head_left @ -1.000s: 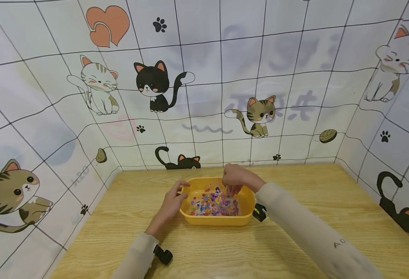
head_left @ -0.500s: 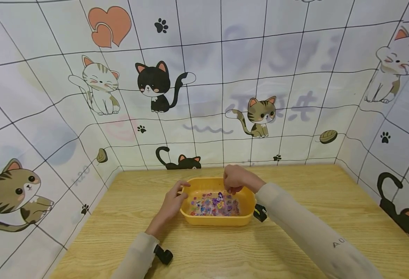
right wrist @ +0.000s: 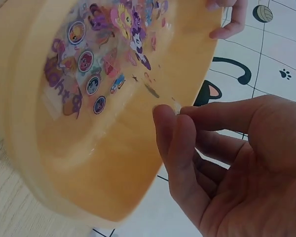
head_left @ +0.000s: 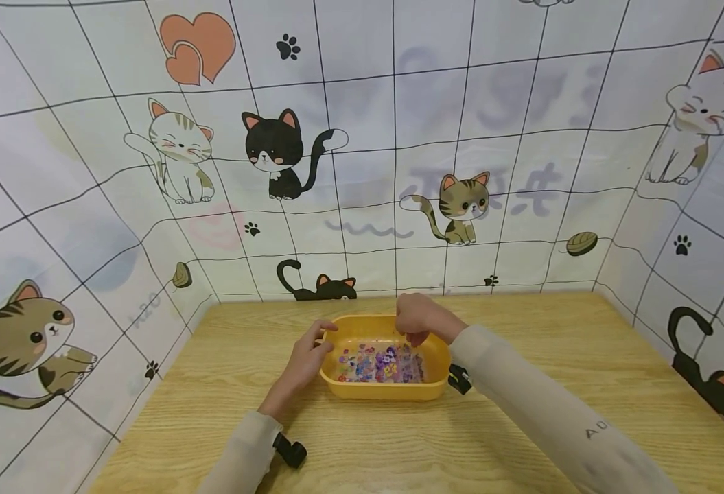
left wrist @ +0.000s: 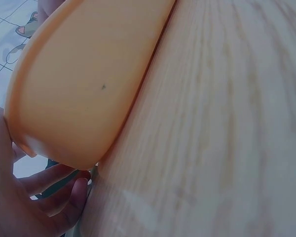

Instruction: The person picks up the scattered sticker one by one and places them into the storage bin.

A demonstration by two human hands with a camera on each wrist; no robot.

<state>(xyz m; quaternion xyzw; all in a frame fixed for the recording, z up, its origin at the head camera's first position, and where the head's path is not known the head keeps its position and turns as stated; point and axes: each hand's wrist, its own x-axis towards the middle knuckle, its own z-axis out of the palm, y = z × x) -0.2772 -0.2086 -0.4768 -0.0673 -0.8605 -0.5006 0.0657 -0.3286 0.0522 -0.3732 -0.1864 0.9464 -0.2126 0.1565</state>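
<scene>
A yellow plastic basin [head_left: 383, 391] stands on the wooden table, with a clear sticker sheet [head_left: 388, 363] of small colourful cartoon prints lying in it. My left hand [head_left: 305, 353] grips the basin's left end, fingers curled over the rim; in the left wrist view several fingers lie below its outer wall. Over the back right of the basin, my right hand [head_left: 420, 317] pinches thumb and fingertips together. In the right wrist view these fingertips [right wrist: 185, 126] hold a tiny transparent edge, in line with the prints of the sheet. Round badges and pony figures show on the sheet [right wrist: 86, 61].
The wooden table [head_left: 386, 439] extends around the basin. Behind it and at both sides rise white gridded walls [head_left: 362, 171] printed with cats, paws and hearts. A small black device is strapped on each wrist, the left one [head_left: 290, 451] showing clearly.
The prints in the basin have shifted a little, the purple figure lower and clearer than before. My right hand has turned slightly at the fingertips. My left hand keeps its place on the rim.
</scene>
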